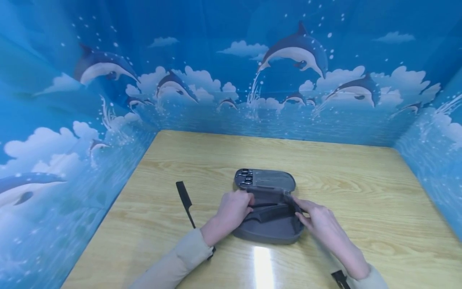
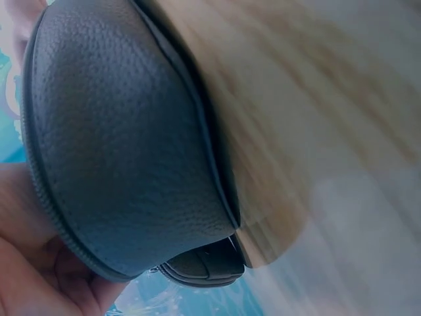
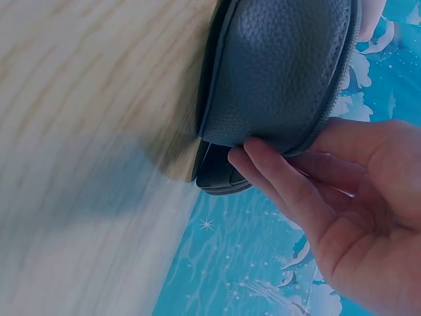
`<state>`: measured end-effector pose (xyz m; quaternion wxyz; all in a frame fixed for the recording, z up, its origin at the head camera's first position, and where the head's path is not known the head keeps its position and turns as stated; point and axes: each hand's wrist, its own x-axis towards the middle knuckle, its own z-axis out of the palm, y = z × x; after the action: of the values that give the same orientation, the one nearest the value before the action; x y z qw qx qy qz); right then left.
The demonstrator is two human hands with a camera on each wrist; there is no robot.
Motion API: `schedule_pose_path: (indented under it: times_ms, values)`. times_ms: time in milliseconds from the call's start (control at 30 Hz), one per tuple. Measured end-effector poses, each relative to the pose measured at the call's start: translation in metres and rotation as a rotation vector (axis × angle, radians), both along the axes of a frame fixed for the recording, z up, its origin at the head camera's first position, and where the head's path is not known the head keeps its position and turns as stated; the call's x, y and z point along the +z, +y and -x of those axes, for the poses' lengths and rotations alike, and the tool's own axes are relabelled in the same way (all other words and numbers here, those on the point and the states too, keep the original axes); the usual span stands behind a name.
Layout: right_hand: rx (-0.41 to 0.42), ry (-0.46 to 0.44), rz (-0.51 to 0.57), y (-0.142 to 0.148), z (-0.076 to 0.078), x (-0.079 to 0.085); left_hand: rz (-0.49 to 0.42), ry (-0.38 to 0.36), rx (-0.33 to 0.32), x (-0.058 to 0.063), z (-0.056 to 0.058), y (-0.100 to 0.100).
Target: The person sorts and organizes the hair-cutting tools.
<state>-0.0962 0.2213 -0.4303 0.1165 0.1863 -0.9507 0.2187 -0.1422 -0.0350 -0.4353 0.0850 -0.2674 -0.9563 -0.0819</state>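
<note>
A dark grey zippered case (image 1: 267, 236) lies unzipped on the table, its lid folded back on the far side. Small metal grooming tools (image 1: 247, 176) sit in the lid (image 1: 276, 180). My left hand (image 1: 234, 208) grips the case's left rim, fingers curled over it. On the opposite side, my right hand (image 1: 321, 220) pinches the right rim between thumb and fingers. Dark flaps or dividers (image 1: 272, 212) show inside the case; their exact kind is unclear. Both wrist views show the pebbled outer wall (image 2: 125, 131) and zip edge.
A black tail comb (image 1: 185, 196) lies left of the case, its thin handle running toward the left sleeve (image 1: 191, 247). The wood-grain table (image 1: 361, 184) is bordered by blue dolphin-print sheets (image 1: 216, 116) at the back and sides.
</note>
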Motion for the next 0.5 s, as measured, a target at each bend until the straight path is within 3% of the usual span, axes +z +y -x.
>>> schedule_pose_path:
  times_ms: [500]
  values:
    - [0.034, 0.011, -0.01, 0.0011, -0.0003, -0.0002, -0.019, 0.012, 0.012, -0.0011, 0.0028, 0.0007]
